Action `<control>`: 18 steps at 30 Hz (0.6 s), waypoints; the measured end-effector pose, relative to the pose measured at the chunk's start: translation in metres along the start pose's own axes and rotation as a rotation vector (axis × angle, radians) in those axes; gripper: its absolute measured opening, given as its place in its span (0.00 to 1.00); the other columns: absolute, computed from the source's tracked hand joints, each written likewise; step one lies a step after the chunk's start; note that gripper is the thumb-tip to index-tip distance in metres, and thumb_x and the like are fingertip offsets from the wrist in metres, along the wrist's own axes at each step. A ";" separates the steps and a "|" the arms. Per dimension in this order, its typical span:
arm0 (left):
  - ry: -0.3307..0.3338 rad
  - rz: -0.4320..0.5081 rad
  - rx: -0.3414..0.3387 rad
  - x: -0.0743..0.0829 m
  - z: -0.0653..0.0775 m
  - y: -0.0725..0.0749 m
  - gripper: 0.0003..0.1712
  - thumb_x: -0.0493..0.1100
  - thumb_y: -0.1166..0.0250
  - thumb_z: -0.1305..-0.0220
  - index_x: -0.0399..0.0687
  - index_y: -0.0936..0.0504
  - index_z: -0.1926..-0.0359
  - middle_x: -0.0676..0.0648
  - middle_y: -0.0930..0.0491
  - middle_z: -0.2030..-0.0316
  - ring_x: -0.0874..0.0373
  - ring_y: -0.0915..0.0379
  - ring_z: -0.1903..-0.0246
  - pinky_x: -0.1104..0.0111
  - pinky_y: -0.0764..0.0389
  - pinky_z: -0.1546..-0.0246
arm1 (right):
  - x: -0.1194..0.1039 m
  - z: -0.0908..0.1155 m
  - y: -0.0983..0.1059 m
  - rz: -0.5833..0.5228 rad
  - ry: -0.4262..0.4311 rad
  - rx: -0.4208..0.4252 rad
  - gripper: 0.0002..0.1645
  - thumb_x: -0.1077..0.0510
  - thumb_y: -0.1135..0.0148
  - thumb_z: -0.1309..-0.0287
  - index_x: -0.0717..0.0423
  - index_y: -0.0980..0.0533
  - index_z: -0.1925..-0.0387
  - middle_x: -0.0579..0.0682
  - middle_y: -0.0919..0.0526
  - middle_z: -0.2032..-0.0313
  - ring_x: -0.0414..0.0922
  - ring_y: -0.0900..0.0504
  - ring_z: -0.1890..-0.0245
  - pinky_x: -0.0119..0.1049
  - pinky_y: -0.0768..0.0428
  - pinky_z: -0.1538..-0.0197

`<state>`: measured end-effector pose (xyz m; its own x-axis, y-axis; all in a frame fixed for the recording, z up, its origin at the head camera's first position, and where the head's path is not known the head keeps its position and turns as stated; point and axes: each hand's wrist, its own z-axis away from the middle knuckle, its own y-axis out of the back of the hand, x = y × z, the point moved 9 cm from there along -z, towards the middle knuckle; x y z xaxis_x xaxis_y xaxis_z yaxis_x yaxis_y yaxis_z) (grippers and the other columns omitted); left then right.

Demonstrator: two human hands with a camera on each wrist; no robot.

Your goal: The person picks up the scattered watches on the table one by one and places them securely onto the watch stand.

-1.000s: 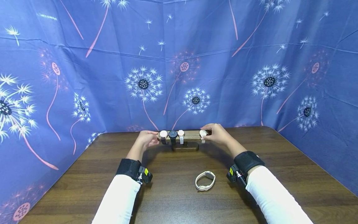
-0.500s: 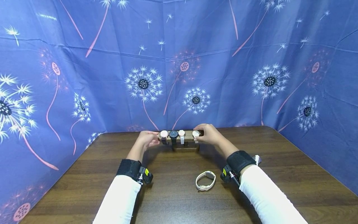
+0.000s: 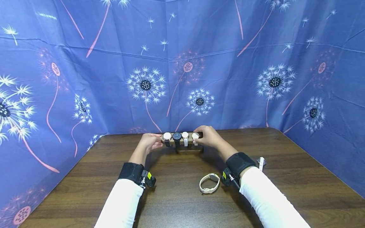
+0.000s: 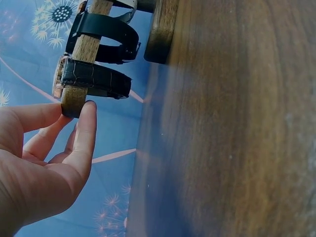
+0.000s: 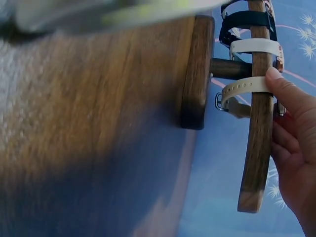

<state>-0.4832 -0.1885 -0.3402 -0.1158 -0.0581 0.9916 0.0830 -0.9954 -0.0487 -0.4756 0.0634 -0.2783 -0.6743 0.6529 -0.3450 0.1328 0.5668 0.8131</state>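
Finger and thumb tips of the left hand (image 3: 148, 142) are close together, pinching the left end of a wooden bar (image 5: 259, 143). That bar sits on one post (image 5: 231, 68) and one wooden foot (image 3: 189, 150), near the back edge of the brown table (image 3: 171, 183). Four watches are on it. First comes one dark-strap watch (image 3: 167, 136) with a pale face, just beside the left hand. Next is one black watch (image 3: 177, 136), then one white-strap watch (image 3: 185, 135). Last is one cream-strap watch (image 3: 195, 136), its band around the bar. The right hand (image 3: 210, 136) holds it in a narrow pinch, thumb on one side and fingers on the other. Down on the table, farther from the back edge, one loose watch (image 3: 213, 178) lies in a ring. Toward the table's right edge is one white-banded thing (image 3: 261, 163), partly hidden.
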 end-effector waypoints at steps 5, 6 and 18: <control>-0.003 -0.003 -0.001 0.000 0.002 -0.001 0.17 0.24 0.42 0.38 0.26 0.24 0.47 0.44 0.18 0.71 0.57 0.19 0.77 0.66 0.15 0.64 | 0.001 -0.001 -0.003 0.015 -0.031 -0.017 0.27 0.54 0.23 0.52 0.63 0.19 0.51 0.57 0.17 0.53 0.52 0.19 0.53 0.46 0.21 0.49; -0.001 -0.006 0.003 0.000 0.002 0.000 0.17 0.24 0.42 0.38 0.27 0.23 0.47 0.44 0.18 0.71 0.57 0.19 0.77 0.66 0.15 0.64 | 0.001 -0.001 -0.004 0.010 -0.033 -0.022 0.27 0.54 0.23 0.51 0.63 0.19 0.51 0.57 0.17 0.53 0.51 0.18 0.55 0.45 0.20 0.52; 0.002 -0.016 0.008 0.001 0.005 0.000 0.18 0.25 0.42 0.38 0.27 0.24 0.46 0.43 0.18 0.69 0.57 0.19 0.75 0.66 0.15 0.63 | -0.004 -0.002 -0.005 0.013 -0.016 -0.041 0.25 0.57 0.24 0.51 0.62 0.19 0.51 0.57 0.17 0.52 0.51 0.19 0.52 0.45 0.21 0.49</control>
<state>-0.4787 -0.1882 -0.3384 -0.1192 -0.0426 0.9920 0.0889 -0.9955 -0.0321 -0.4752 0.0562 -0.2800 -0.6608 0.6682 -0.3420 0.1113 0.5378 0.8357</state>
